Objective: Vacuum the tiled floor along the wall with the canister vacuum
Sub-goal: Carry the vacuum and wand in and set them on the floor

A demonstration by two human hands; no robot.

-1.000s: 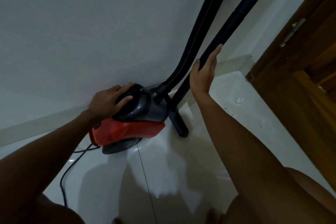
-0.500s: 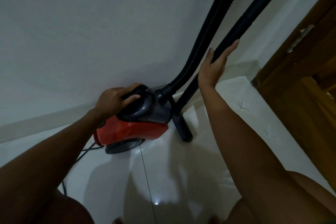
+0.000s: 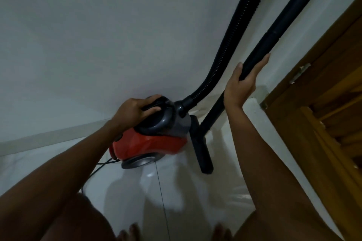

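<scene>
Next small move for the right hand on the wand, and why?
Probably close the right hand around the wand: its fingers lie flat along the tube, not wrapped. The floor head is on the tiles while the left hand rests on the canister.

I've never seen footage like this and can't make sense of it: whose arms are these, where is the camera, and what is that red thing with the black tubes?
There is no robot here. The camera sits on a person's head and looks forward and down, so the two arms reaching in are that person's own. The red and grey machine is a canister vacuum standing on the glossy white tiled floor, close to the white wall. The left hand is wrapped over the handle on its top. The right hand rests against the stiff black tube, fingers straight rather than closed round it. The ribbed black hose runs up from the vacuum's front. A thin power cord trails behind. A wooden door is on the right.
</scene>
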